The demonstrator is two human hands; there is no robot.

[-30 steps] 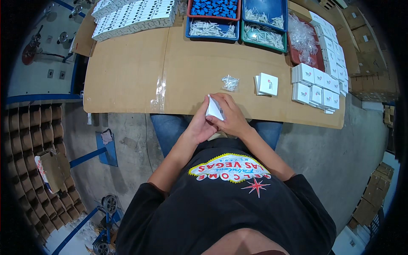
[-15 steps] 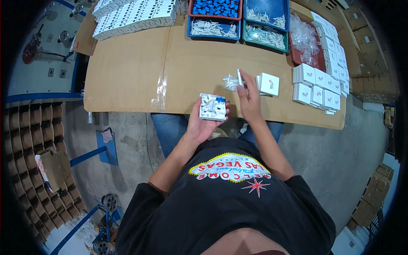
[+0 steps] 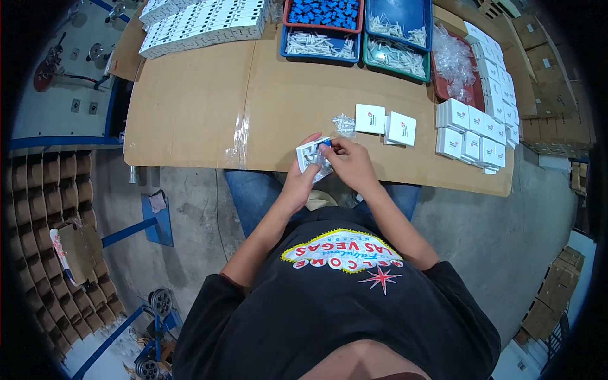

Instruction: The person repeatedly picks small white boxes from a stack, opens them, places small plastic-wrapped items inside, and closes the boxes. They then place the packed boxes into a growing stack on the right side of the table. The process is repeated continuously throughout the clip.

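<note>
black shirt, as visible from where i stand, sleeves ending near the elbows; white emblem edged yellow, lettered red and blue; red star beside it; blue jeans; left hand and right hand bare.

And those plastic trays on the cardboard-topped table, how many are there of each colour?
Blue rectangular plastic trays: 2
Red rectangular plastic trays: 2
Green rectangular plastic tray: 1
Total in view: 5
</note>
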